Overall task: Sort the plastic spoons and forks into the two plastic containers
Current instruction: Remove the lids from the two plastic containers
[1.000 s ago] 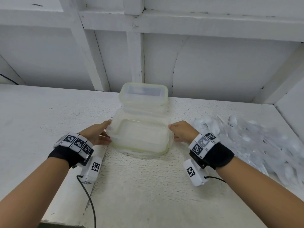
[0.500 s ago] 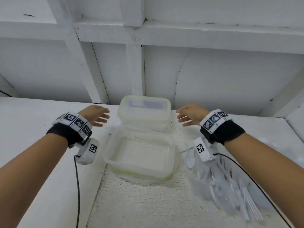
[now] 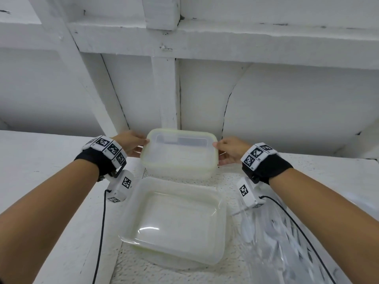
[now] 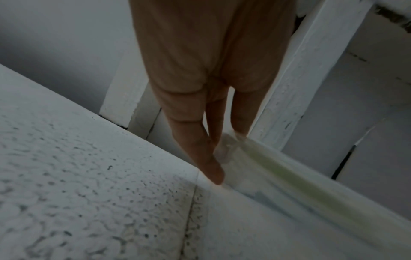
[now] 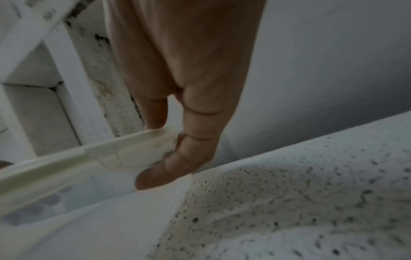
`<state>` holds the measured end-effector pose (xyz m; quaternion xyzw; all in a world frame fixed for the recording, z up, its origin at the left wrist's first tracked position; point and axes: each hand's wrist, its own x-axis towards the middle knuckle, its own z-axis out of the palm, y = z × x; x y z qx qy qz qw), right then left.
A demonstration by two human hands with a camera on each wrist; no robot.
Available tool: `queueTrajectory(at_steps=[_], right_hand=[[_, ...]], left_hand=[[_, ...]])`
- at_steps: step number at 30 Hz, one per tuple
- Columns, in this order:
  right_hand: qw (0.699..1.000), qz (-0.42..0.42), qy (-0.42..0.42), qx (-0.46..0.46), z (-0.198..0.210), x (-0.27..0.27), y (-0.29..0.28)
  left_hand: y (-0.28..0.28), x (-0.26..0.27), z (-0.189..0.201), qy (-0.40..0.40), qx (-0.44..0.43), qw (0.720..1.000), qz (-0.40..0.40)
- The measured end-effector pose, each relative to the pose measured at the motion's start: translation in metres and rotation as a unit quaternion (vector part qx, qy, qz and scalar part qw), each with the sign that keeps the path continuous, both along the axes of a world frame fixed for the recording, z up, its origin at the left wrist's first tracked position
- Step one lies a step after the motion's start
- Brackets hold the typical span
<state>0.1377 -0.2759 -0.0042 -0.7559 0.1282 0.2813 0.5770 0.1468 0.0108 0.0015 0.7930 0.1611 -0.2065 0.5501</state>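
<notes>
Left hand (image 3: 131, 142) and right hand (image 3: 230, 149), each grip pinching far container (image 3: 178, 154) rim at frame center, near container (image 3: 174, 218) below, cutlery (image 3: 287, 238) lower right

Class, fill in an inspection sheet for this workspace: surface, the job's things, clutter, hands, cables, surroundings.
Surface: white textured table.
Job's things: far container still lidded; near container open and empty; plastic spoons and forks in a clear-wrapped heap to the right, unsorted.
Clutter: nothing seen.
Hands: left hand and right hand each pinch an end of the far container's lid, thumb on top, fingers under the rim.
Cables: black cable from the left wrist camera, another from the right, crossing the cutlery.
Surroundings: white wall with beams behind.
</notes>
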Motion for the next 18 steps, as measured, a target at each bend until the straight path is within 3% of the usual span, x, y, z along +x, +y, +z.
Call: queueTrajectory(at_steps=[11,18], right_hand=[[0.998,0.003,0.003,0.058,-0.016,0.002,0.002],[0.998,-0.027,-0.05,-0.006,-0.024,0.006,0.004]], left_hand=[[0.01,0.01,-0.009,0.035,-0.098,0.995,-0.004],[0.014,0.01,-0.02,0.034,-0.143,0.989,0.004]])
